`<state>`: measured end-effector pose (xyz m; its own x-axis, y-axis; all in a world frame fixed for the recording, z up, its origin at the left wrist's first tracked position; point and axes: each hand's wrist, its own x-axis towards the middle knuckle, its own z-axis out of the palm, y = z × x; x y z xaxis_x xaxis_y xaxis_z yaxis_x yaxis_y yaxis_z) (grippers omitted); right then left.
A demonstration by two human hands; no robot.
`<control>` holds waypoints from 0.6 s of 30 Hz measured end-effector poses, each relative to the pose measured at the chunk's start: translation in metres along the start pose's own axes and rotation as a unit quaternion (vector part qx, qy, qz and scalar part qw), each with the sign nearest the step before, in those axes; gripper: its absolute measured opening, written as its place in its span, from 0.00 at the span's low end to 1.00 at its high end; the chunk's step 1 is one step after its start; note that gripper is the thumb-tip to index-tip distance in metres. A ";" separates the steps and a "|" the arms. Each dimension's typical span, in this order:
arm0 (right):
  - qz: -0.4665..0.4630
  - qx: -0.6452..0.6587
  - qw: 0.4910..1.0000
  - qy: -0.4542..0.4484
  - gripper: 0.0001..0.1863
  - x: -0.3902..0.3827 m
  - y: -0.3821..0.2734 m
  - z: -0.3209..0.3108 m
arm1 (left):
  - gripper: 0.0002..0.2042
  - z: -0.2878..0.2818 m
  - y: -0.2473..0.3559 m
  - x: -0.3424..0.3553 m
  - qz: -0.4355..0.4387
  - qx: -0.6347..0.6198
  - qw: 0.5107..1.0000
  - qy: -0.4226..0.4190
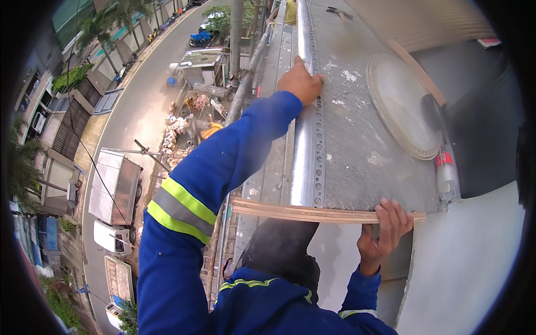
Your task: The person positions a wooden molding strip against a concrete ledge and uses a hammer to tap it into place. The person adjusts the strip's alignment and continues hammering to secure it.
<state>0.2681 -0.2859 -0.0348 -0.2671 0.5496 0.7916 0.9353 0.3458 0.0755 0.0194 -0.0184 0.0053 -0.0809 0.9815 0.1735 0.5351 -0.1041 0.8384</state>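
Note:
My left hand (pixel 301 82) reaches forward along a long shiny metal trim strip (pixel 304 162). Its thumb and fingers close over the strip, with the index finger pointing away from me. The strip has a perforated flange and lies lengthwise on a grey-stained plywood board (pixel 363 181). At the board's near edge, where the wood layers show, my right hand (pixel 385 231) grips it, fingers over the top and thumb underneath. Both of my sleeves are blue; the left one has a yellow-green and grey reflective band.
On the board's right side are a round whitish lid (pixel 399 106) and a clear plastic bottle (pixel 446 178) with a red label. A hammer-like tool (pixel 339 13) lies at the far end. Scaffold pipes (pixel 235 44) stand left, high above a street with a parked truck (pixel 114 190).

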 end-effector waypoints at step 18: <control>0.023 0.019 0.999 0.037 0.10 0.006 -0.005 0.005 | 0.33 0.002 -0.020 0.019 0.048 -0.027 0.998 -0.020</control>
<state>0.2608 -0.2805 -0.0339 -0.2043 0.5085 0.8365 0.9365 0.3502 0.0158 0.0091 0.0026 -0.0096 0.0017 0.9722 0.2342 0.4917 -0.2048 0.8463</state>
